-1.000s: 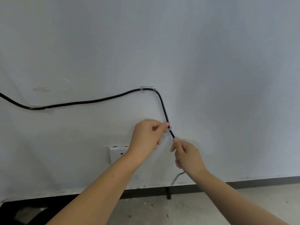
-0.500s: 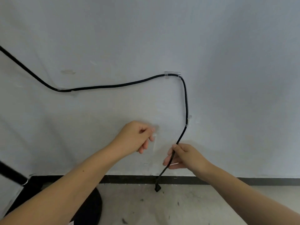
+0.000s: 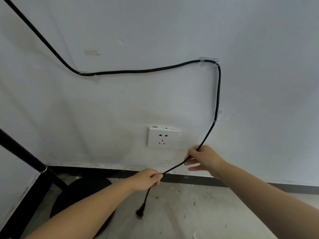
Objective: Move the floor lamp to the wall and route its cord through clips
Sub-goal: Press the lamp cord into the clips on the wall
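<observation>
Pinching the cord in both hands, I hold a short taut stretch between them: my left hand is closed on it low and near, my right hand grips it between thumb and fingers higher and to the right. That stretch slants up to the right. Below my left hand the tail hangs free, ending in the plug just above the floor. Above my right hand the cord climbs through three clear clips and runs left to the lamp pole. The socket sits up and left of my right hand, above my left, so I judge my left hand the better placed to raise the plug. Bare wall surrounds it.
</observation>
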A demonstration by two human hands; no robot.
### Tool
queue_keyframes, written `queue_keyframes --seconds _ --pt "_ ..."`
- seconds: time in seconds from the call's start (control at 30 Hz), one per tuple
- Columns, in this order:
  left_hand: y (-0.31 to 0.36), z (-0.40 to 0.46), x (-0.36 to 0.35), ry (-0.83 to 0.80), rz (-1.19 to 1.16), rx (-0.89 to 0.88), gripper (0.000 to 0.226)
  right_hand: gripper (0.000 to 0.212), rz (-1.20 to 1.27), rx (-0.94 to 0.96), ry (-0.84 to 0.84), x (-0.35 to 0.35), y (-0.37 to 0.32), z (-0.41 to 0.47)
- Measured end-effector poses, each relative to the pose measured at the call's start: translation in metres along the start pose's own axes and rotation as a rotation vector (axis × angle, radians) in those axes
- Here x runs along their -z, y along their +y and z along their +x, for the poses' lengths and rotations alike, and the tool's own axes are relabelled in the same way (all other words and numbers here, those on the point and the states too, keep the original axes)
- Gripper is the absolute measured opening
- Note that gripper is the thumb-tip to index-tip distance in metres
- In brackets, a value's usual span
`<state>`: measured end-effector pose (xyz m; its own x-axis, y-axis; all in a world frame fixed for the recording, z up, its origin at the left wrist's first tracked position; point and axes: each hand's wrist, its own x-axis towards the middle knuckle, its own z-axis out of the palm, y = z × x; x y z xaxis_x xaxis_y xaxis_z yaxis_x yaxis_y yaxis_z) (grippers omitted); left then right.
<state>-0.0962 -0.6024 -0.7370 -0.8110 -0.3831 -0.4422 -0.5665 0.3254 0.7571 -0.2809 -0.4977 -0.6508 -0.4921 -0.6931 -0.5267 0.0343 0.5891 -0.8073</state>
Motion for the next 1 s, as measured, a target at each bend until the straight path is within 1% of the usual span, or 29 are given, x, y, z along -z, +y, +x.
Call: queue_keyframes --seconds 0.07,0.1,0.13,0.2,0.3,0.37,0.43,0.57,0.67,0.8,0.9,1.0 --pt "-0.013 0.006 0.002 0.057 -0.064 0.068 0.036 0.021 -0.105 -0.101 -0.073 -0.014 0.009 0.011" --pt "-0.020 0.009 0.003 0.101 -0.050 0.101 0.035 0.022 -0.157 -0.134 -0.082 -0.020 0.015 0.016" --pt "-0.026 0.014 0.004 0.157 -0.011 0.127 0.035 0.024 -0.189 -0.148 -0.060 -0.025 0.020 0.023" --pt "-0.036 0.023 0.007 0.271 0.070 0.168 0.035 0.026 -0.197 -0.128 0.035 -0.027 0.028 0.036" --pt "-0.043 0.038 0.006 0.358 0.103 0.204 0.041 0.028 -0.174 -0.133 0.116 -0.024 0.036 0.051" --pt "-0.043 0.048 -0.002 0.344 0.070 0.218 0.044 0.029 -0.107 -0.189 0.109 -0.027 0.046 0.055" --pt "-0.041 0.057 -0.014 0.331 0.046 0.230 0.041 0.030 -0.013 -0.245 0.090 -0.031 0.056 0.057" --pt "-0.038 0.072 -0.029 0.491 -0.063 0.277 0.042 0.028 0.209 -0.257 0.044 -0.033 0.063 0.062" --pt "-0.042 0.078 -0.031 0.580 -0.167 0.208 0.045 0.025 0.287 -0.254 0.018 -0.033 0.061 0.064" --pt "-0.045 0.075 -0.027 0.527 -0.273 0.108 0.033 0.022 0.293 -0.266 0.035 -0.026 0.063 0.062" --pt "-0.041 0.074 -0.026 0.487 -0.298 0.079 0.037 0.023 0.273 -0.276 0.045 -0.019 0.065 0.059" --pt "-0.035 0.071 -0.025 0.445 -0.355 0.064 0.028 0.022 0.201 -0.261 -0.009 -0.011 0.063 0.054"
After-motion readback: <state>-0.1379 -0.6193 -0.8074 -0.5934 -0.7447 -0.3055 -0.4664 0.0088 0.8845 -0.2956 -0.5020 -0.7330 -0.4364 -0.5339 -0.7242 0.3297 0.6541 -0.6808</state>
